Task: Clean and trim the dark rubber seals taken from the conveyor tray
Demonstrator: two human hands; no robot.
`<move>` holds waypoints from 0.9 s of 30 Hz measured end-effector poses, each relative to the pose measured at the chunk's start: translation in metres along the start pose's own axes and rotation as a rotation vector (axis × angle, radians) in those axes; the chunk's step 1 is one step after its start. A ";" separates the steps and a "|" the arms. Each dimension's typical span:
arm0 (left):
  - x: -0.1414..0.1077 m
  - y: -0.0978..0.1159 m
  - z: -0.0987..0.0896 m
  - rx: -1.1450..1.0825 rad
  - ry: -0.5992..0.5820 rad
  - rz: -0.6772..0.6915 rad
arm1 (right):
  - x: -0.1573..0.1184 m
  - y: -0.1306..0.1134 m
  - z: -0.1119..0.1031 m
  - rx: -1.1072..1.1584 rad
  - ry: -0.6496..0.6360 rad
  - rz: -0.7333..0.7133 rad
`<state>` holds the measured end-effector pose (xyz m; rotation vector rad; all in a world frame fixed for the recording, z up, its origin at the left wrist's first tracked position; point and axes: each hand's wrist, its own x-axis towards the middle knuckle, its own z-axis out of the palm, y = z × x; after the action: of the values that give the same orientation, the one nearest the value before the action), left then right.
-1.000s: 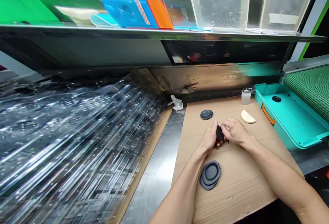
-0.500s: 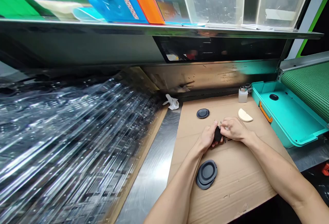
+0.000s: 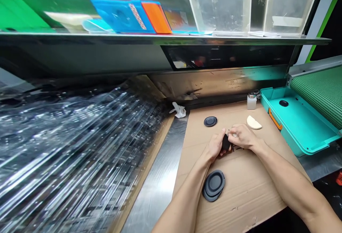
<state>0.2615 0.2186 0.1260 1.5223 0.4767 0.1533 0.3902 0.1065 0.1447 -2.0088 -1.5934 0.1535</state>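
Head view: left hand grips black part above the cardboard; right hand fingers pinched together at its 1 o'clock edge, item unclear. Judged mid-process, part unfinished. Lone disc at 11 o'clock; overlapping discs at 7; teal tray at 2, black disc inside.

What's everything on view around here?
Cardboard: one, brown, centre right
Single disc: one, dark, cardboard's far left
Stacked discs: two visible, dark, cardboard's near left
Half-round pad: one, cream, cardboard's right
Bottle: one, whitish, cardboard's far edge
Bin: one, teal, right
Small disc: one, black, in bin
Belt: one, green, far right
Plastic: uncountable, clear, left
Crumpled item: one, white, cardboard's left
Shelved items: several, multicoloured, top
Held piece: one, black, above cardboard
Hands: two, bare, at held piece
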 end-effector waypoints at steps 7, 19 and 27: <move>-0.001 0.001 0.002 -0.061 0.013 -0.003 | -0.001 -0.001 0.001 0.031 -0.005 0.027; -0.002 0.000 0.003 -0.011 0.009 -0.038 | -0.005 0.000 0.000 0.075 -0.038 0.078; 0.002 0.010 -0.022 -0.794 0.109 -0.264 | -0.008 0.006 -0.026 -0.049 0.022 0.240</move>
<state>0.2570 0.2405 0.1363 0.6706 0.6064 0.1904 0.4039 0.0887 0.1609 -2.2274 -1.3509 0.1834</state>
